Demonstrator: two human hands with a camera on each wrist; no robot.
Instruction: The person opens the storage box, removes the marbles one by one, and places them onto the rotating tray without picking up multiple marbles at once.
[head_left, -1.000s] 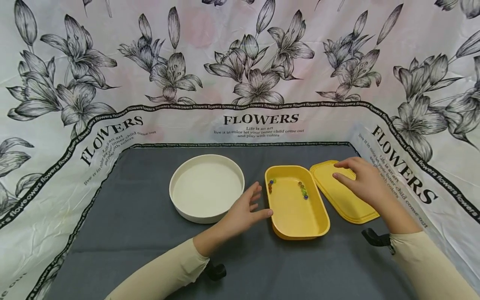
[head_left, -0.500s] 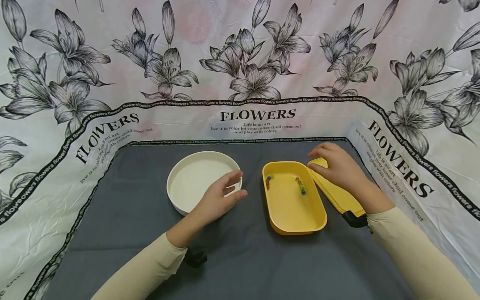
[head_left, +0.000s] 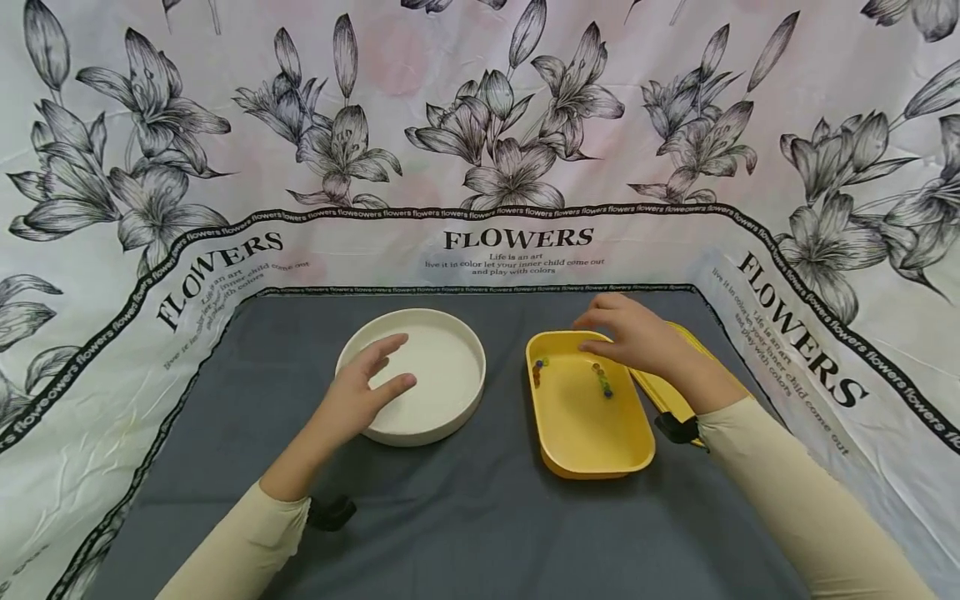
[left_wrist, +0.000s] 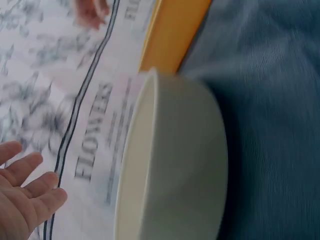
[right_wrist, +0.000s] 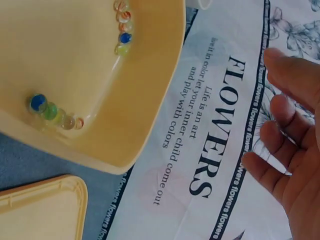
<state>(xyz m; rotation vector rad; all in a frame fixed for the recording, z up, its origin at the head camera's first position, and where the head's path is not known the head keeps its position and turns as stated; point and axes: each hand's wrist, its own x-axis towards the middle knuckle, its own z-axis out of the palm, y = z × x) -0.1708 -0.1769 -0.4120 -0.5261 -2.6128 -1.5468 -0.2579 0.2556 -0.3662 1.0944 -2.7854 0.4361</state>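
A round white dish [head_left: 423,379] stands left of centre on the grey cloth; its inside shows bare. My left hand [head_left: 360,396] hovers over its left side with fingers apart, holding nothing. To the right is a yellow rectangular container [head_left: 592,425] with several small glass marbles [head_left: 603,381] in two short rows along its sides. Close above the container's far right corner is my right hand [head_left: 633,333], fingers loosely bent and nothing in them. In the right wrist view, the marbles [right_wrist: 50,111] look blue, green and clear with orange swirls.
A yellow lid [head_left: 671,392] lies flat right of the container, partly covered by the right forearm. Behind the dark grey cloth [head_left: 450,525] rises a white floral sheet [head_left: 517,250]. Black wrist mounts [head_left: 677,427] stick out below both wrists.
My left hand has moved left from beside the container to over the white dish. My right hand has moved left from above the lid to the container's far corner.
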